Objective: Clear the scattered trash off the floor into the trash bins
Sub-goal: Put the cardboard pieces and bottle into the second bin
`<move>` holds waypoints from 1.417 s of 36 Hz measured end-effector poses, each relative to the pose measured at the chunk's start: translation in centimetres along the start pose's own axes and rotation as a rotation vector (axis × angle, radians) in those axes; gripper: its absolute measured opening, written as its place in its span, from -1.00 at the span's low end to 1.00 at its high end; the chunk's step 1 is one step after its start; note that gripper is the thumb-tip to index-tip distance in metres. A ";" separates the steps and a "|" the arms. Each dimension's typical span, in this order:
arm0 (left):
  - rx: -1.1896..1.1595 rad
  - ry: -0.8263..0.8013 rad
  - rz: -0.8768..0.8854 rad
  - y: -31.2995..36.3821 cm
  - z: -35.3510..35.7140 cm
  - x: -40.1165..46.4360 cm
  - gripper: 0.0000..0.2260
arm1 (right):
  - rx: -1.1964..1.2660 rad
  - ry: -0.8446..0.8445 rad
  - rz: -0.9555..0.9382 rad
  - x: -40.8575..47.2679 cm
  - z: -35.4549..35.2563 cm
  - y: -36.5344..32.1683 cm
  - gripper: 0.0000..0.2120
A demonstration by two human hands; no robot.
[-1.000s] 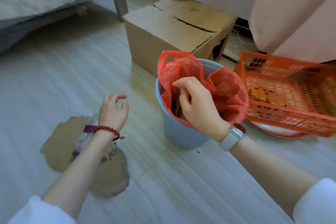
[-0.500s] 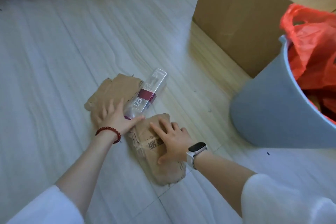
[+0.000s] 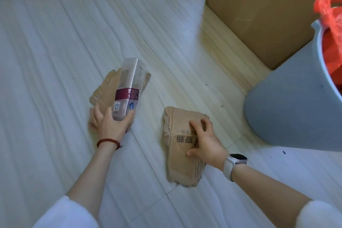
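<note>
Since half a second ago: bottle (image 3: 127,89) lifted off floor (image 3: 55,42), printed card (image 3: 182,146) dragged right, now apart from plain card (image 3: 103,90). Left hand (image 3: 109,124): clamped round neck end of clear, maroon-labelled bottle, base pointing away; fingers also touching plain card beneath. Right hand (image 3: 205,144): fingers curled, pressed on printed card, lying flat. Blue bin (image 3: 288,107), red-bagged, near right. Box (image 3: 262,11) beyond.

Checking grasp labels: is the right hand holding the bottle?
No, the left hand grips the bottle; the right hand is on a cardboard piece.
</note>
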State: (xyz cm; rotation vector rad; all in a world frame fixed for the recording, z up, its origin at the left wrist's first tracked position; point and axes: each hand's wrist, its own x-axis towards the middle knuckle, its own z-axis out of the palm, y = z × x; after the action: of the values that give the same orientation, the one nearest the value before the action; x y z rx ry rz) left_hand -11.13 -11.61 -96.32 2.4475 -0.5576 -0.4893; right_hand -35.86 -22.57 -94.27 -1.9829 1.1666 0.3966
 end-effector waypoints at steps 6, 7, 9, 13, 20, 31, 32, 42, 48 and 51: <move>-0.236 -0.181 -0.231 1.7 -0.8 2.0 -0.34 | -0.005 0.018 0.027 0.2 0.2 -0.4 -0.07; -0.245 -0.212 -0.232 1.9 -0.8 2.2 -0.44 | 0.011 0.025 0.041 0.0 0.2 -0.5 -0.07; -0.206 -0.267 -0.263 2.0 -0.9 2.5 -0.52 | 0.056 0.045 0.080 -0.2 0.2 -0.7 -0.07; -0.158 -0.232 -0.241 2.1 -0.6 2.3 -0.49 | 0.197 0.064 0.187 -0.6 -0.4 -0.9 -0.05; -0.400 -0.154 -0.237 3.1 -0.2 0.3 -0.48 | 0.288 0.167 0.081 -2.2 -2.8 -2.1 -0.33; -0.514 -0.106 0.143 16.6 -9.0 -4.7 -0.50 | 0.316 0.518 -0.202 -10.2 -16.9 -9.2 -0.62; -0.533 -0.129 0.196 18.5 -10.1 -5.5 -0.51 | 0.309 0.578 -0.221 -11.4 -18.9 -9.5 -0.63; -0.450 -0.380 0.577 36.3 -14.1 -13.4 -0.28 | 0.222 0.986 -0.095 -25.0 -35.3 -2.1 -0.70; 0.025 -0.653 0.618 41.8 -10.3 -18.0 -0.27 | 0.222 1.077 0.152 -29.6 -36.8 4.8 -0.69; 0.360 -0.655 0.731 43.4 -7.9 -19.9 -0.36 | 0.248 1.100 0.207 -30.7 -36.6 7.1 -0.68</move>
State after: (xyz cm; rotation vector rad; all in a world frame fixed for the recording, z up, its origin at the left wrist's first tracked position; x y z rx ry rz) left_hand -36.37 -30.76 -59.68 2.1201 -1.8502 -0.9190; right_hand -62.36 -33.93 -55.55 -1.8406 1.9496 -0.8269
